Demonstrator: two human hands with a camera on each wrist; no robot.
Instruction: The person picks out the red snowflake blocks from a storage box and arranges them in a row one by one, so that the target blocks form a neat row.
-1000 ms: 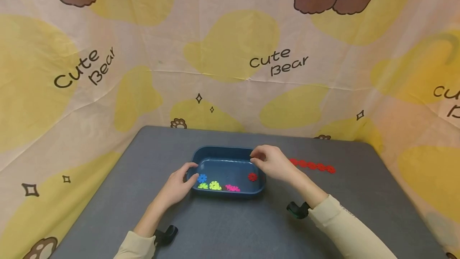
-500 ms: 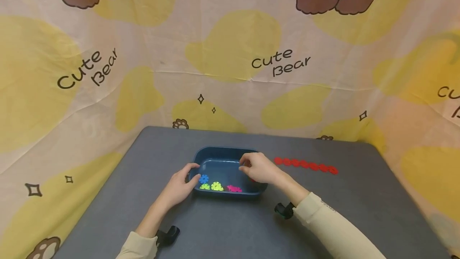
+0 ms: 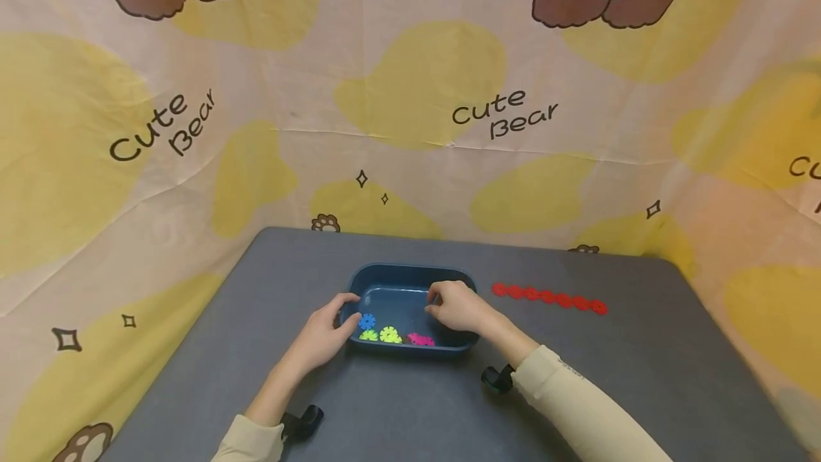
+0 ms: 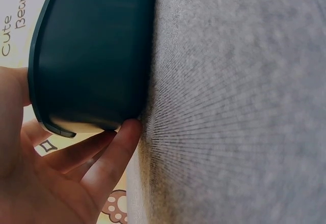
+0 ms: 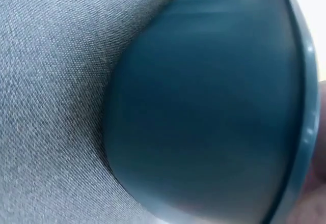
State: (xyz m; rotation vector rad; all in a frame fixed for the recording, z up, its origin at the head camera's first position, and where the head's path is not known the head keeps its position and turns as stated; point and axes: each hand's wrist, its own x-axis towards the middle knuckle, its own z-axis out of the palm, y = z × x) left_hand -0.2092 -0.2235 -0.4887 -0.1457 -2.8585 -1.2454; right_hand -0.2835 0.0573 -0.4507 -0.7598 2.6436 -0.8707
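Note:
My left hand (image 3: 323,330) grips the left end of a dark blue plastic basin (image 3: 410,352). In the left wrist view, its thumb goes over the rim and its fingers (image 4: 114,158) press the outer wall near the bottom. My right hand (image 3: 457,306) reaches over the basin's right side, fingers bent down inside; I cannot tell whether they pinch anything. Inside lie a blue notched disc (image 3: 367,321), yellow-green notched discs (image 3: 390,334) and pink ones (image 3: 420,339). The right wrist view shows mostly the basin's outer wall (image 5: 204,96), hiding the fingertips.
A row of several red notched discs (image 3: 547,296) joined end to end lies on the grey table (image 3: 410,412), right of the basin. Patterned cloth (image 3: 410,91) hangs behind and beside the table. Each wrist carries a black camera mount (image 3: 497,379).
My right hand has moved left and down into the basin, uncovering the whole red row and covering the red disc seen in the basin earlier. My left hand keeps its grip.

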